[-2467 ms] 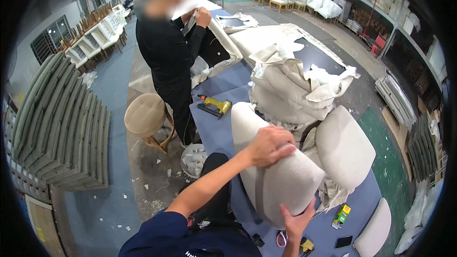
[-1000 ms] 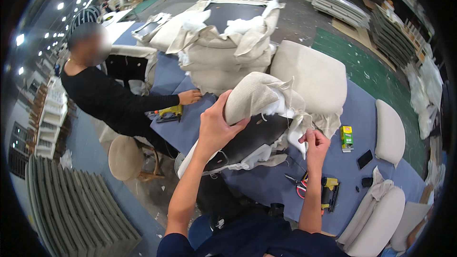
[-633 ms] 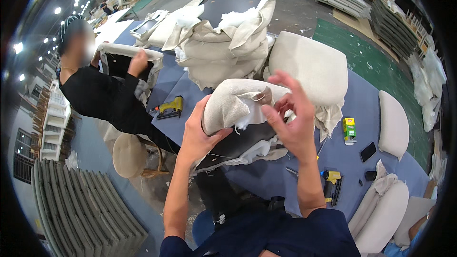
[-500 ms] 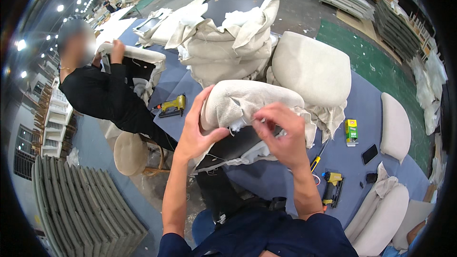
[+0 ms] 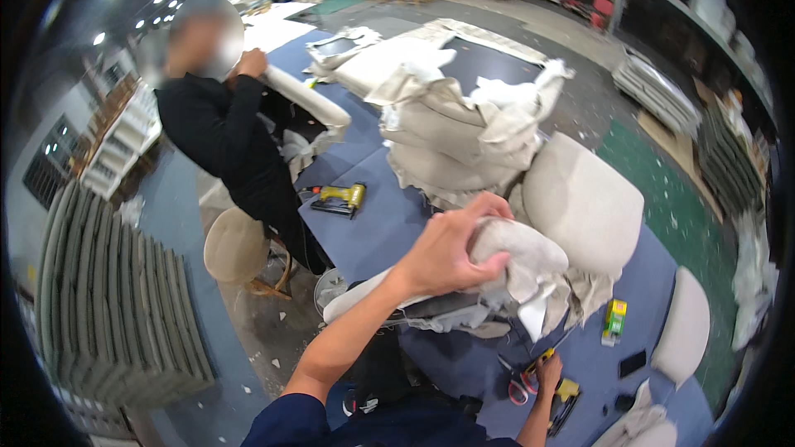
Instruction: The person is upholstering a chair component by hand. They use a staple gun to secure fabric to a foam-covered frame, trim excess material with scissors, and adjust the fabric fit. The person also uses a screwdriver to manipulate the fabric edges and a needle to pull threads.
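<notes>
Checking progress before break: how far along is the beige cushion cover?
Done: beige fabric is pulled over the padded cushion. In hand: left hand grips its top while right hand reaches the red-handled scissors on the blue table. Left: loose fabric edges hang unfastened.

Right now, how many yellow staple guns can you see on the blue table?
2. One yellow staple gun lies on the blue table near the person in black. Another sits beside the right hand. Piled fabric may hide more.
</notes>
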### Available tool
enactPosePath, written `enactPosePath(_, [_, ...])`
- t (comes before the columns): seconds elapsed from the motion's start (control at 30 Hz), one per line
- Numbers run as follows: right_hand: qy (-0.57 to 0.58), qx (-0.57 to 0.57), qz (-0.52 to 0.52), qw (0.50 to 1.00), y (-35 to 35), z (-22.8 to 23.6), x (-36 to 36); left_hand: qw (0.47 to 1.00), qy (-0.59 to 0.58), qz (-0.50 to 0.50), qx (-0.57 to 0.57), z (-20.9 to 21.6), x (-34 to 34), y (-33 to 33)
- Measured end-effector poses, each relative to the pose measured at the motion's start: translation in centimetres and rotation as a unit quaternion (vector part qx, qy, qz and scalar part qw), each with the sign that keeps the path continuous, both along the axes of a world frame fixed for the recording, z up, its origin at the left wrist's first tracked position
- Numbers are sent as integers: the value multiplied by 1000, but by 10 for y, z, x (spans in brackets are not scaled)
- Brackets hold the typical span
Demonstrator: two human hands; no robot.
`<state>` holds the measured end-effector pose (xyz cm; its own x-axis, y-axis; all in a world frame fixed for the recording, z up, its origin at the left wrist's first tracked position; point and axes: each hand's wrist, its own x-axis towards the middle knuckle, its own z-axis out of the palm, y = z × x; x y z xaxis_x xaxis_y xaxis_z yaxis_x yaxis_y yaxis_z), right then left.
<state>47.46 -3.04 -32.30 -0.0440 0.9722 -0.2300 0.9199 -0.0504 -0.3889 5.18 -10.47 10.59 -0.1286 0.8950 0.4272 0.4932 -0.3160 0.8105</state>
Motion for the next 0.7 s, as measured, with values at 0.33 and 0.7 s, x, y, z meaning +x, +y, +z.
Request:
enactPosePath(0.33, [260,-107,-108,953,31,-32,35,989,0,141,43,-9,4,13])
enactPosePath(0.7, [649,-12,-114,752,-72,259,-147,979,19,202,-30,-5,3,13])
